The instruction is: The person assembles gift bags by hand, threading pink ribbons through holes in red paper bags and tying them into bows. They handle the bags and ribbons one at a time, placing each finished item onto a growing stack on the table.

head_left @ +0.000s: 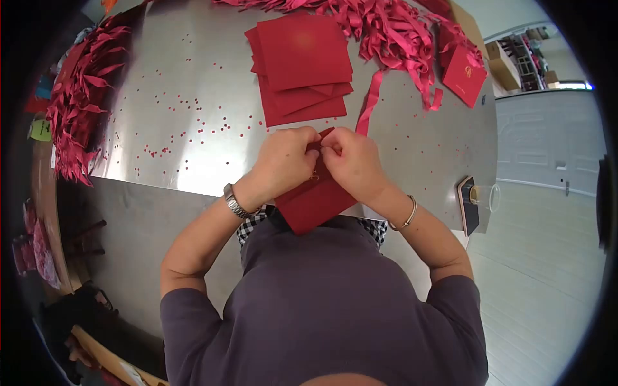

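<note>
A flat red paper piece (pixel 317 204) with a small gold print lies slanted at the table's front edge, partly overhanging toward my body. My left hand (pixel 283 161) is closed in a pinch at its upper end. Close beside it, my right hand (pixel 358 164) pinches the same end, the fingertips of both hands almost meeting. Whatever else is between the fingers is hidden. A strand of red ribbon (pixel 369 106) runs down the table to just behind my right hand. Beyond my hands sits an uneven stack of red paper pieces (pixel 306 51).
A tangled heap of red ribbons (pixel 396 35) fills the back right, beside a red piece with gold print (pixel 465 76). Ribboned red pieces (pixel 80 96) pile up at left. Small red dots (pixel 199 122) litter the metal table (pixel 212 38). A phone (pixel 468 209) and clear cup (pixel 494 197) are at right.
</note>
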Motion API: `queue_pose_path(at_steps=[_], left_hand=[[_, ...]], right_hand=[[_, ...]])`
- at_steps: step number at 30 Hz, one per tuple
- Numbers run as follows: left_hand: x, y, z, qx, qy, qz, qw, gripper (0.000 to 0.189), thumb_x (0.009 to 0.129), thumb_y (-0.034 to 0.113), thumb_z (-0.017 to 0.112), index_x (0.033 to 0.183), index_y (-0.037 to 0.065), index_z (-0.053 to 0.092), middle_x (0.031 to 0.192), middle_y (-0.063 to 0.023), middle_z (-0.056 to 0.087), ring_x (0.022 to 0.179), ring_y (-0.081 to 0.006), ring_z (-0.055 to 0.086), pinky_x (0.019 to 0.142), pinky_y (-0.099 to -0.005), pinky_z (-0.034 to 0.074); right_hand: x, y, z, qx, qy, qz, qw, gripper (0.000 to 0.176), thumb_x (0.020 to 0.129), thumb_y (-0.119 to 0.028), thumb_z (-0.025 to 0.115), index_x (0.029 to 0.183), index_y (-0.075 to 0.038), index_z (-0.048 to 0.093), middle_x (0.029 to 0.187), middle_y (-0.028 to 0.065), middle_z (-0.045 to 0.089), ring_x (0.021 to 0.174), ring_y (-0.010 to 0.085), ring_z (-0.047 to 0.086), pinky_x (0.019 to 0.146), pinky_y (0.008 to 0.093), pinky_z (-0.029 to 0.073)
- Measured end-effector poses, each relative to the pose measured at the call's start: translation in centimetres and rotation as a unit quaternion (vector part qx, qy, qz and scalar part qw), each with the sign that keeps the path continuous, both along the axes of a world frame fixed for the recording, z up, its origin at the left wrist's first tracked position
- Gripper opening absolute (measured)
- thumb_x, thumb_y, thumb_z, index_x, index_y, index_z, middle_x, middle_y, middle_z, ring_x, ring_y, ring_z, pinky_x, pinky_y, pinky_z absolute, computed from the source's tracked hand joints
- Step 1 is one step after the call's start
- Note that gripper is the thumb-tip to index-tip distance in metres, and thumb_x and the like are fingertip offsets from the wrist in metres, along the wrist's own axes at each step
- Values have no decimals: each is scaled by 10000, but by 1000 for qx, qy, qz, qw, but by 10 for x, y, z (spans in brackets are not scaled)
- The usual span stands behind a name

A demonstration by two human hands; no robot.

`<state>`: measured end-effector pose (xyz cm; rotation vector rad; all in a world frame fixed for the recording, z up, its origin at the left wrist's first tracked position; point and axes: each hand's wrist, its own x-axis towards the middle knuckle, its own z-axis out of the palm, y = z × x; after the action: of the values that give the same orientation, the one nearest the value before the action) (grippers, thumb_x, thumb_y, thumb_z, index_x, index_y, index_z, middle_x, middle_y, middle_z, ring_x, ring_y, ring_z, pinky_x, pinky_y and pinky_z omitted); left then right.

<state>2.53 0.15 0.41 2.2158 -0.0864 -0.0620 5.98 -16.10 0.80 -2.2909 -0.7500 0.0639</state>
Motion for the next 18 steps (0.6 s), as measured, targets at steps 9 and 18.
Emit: queue_pose_path(at_steps=[9, 18], left_hand=[[-5, -24, 10, 64, -8, -36, 997, 188, 799, 40, 605, 978, -7, 637, 844, -175, 680, 759, -362, 656, 672, -412, 524], [8, -13, 6, -146, 125, -17, 981, 201, 858, 123, 602, 1000, 3, 677, 800, -133, 686, 736, -201, 654, 693, -310, 508]], right_hand=[[10, -26, 7, 54, 126, -13, 991, 225, 795, -6, 640, 1018, -11, 621, 716, 117, 655, 635, 234, 649, 597, 337, 495], [13, -30, 12, -7, 54, 42, 998, 237, 802, -22, 647, 1037, 1, 632, 741, 125, 662, 665, 244, 651, 627, 336, 502]])
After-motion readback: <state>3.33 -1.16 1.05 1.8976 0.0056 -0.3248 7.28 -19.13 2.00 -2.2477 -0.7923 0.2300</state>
